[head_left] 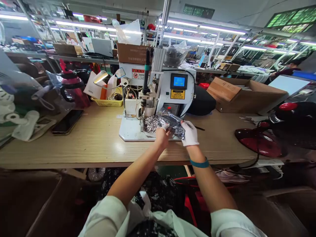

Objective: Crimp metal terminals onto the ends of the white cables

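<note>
A clear plastic bag [171, 121] with small dark pieces in it is held between my two hands at the front of a white bench machine. My right hand [190, 133], in a white glove, grips the bag's right side. Bare except for a white cover on a fingertip, my left hand [162, 135] is closed on the bag's left edge. Just left of the bag lies a heap of small shiny pieces [151, 124] on the machine's white base plate [130, 129]. The machine's upright soldering-iron-like tool [146, 75] stands above the heap.
A phone [67, 121] and a yellow basket [108, 101] lie to the left, with a pink jug [72, 87] behind. At right stand an open cardboard box [247, 98] and a red-and-black fan [264, 141]. The table's front edge [86, 164] runs beneath my forearms.
</note>
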A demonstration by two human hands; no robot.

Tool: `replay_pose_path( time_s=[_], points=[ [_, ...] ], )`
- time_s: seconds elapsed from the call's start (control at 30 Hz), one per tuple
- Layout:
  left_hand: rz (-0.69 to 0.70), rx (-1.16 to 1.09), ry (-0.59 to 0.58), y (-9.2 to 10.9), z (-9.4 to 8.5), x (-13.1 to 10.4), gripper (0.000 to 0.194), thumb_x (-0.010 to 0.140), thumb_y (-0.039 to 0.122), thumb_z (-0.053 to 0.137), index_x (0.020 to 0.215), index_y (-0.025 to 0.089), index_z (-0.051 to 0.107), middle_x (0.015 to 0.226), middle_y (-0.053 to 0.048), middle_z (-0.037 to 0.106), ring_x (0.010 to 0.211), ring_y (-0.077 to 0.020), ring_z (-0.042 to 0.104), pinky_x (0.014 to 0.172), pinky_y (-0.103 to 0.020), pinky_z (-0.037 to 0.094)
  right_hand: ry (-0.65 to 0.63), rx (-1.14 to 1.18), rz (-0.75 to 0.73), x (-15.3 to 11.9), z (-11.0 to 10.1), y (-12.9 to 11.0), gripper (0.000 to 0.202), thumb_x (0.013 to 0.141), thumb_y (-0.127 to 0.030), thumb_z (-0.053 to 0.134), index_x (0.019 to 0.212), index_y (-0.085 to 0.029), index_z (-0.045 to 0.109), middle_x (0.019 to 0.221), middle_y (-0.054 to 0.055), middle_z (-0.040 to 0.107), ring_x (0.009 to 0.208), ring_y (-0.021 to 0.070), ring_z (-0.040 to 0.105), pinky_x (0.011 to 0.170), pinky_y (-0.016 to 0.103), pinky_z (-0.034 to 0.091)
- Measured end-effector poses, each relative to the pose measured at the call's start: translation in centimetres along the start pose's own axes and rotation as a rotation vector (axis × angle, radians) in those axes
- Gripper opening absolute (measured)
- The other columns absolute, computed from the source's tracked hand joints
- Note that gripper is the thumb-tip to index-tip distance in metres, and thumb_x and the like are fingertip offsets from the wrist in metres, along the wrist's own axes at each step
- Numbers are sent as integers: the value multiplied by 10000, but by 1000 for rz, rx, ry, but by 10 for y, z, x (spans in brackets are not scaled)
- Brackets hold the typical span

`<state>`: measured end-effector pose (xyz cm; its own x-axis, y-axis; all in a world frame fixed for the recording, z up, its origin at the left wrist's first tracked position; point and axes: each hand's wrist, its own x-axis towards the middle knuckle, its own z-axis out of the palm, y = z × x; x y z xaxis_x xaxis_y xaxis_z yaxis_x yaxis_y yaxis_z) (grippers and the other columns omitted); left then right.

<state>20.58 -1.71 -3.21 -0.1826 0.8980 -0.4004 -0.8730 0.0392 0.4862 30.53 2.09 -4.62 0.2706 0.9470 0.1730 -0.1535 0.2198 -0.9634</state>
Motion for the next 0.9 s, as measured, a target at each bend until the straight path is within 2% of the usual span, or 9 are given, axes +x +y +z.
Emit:
replay_pose_path(
  time_s=[0.2, 0.43, 0.67, 0.77, 0.9],
  points=[
    [108, -15, -21, -6, 5, -12, 338, 678, 52, 658, 934, 212, 507, 833, 13, 664, 714, -117, 639, 713, -225, 485, 117, 191, -12, -23, 14, 9, 373, 525, -490, 746, 645, -215, 524, 618, -35, 578, 600, 145, 526, 602, 292, 445],
    [74, 2, -24, -14, 8, -1, 319, 648, 160, 734, 905, 176, 545, 771, -22, 665, 709, -162, 657, 733, -284, 503, 154, 206, -15, -39, -2, 15, 342, 553, -470, 747, 689, -212, 567, 669, -30, 617, 629, 150, 551, 615, 292, 457],
    [165, 27, -46, -4, 9, -4, 367, 643, 59, 664, 958, 216, 561, 839, 8, 682, 708, -125, 630, 747, -248, 492, 32, 241, 39, -46, -10, 22, 358, 613, -494, 742, 804, -231, 591, 795, -5, 687, 745, 194, 643, 731, 365, 523],
    [238, 98, -82, 1, 9, -8, 355, 698, 81, 641, 1018, 221, 580, 922, -8, 690, 779, -132, 642, 777, -243, 498, -62, 195, 28, -49, -10, 19, 385, 659, -505, 733, 917, -242, 623, 953, 30, 714, 893, 225, 662, 811, 385, 527],
    [350, 212, -99, 6, 9, -16, 300, 733, 120, 653, 1011, 218, 598, 933, -12, 692, 876, -140, 650, 796, -217, 487, -141, 132, 12, -49, -12, 21, 416, 677, -506, 741, 989, -251, 637, 1024, 30, 708, 950, 227, 659, 858, 385, 523]
  ],
)
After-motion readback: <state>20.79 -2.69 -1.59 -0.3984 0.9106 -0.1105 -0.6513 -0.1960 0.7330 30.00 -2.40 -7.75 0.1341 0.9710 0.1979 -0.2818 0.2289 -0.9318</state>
